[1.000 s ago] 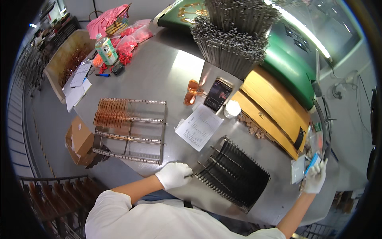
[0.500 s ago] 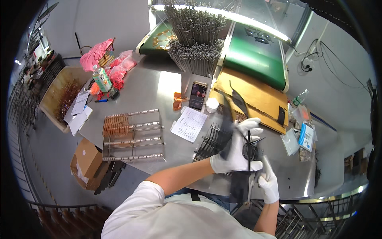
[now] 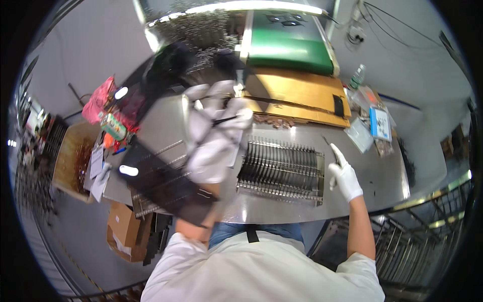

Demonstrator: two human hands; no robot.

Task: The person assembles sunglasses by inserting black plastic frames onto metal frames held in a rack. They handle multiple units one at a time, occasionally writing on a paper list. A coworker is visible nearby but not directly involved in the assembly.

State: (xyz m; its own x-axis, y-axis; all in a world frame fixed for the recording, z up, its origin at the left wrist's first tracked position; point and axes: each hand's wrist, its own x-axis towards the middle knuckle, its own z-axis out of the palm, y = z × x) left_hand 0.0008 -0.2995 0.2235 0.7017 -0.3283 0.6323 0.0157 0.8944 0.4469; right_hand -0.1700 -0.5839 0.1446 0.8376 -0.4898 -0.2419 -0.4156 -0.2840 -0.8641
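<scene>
My left hand [image 3: 214, 133], in a white glove, is raised over the middle of the table and smeared by motion. It grips a bundle of dark, flat, blade-like pieces [image 3: 168, 183] that fan out on several sides; their exact kind is too blurred to tell. My right hand [image 3: 344, 176], also gloved, is over the table on the right, index finger stretched out and thumb apart. A thin dark sliver [image 3: 325, 140] shows by that fingertip; whether it touches is unclear. Between the hands stands a wire rack [image 3: 282, 171] lined with dark curved strips.
Another metal rack [image 3: 176, 151] sits at left, mostly hidden by the dark pieces. Behind are flat cardboard [image 3: 297, 95] and a green conveyor belt [image 3: 289, 50]. A blue-edged booklet [image 3: 380, 124] and a clear bottle [image 3: 357, 77] are right; a labelled bottle [image 3: 112, 127] is left.
My left hand has swung left and away from me with the dark pieces, uncovering the rack of dark strips. My right hand has moved farther from my body. The view has shifted.
</scene>
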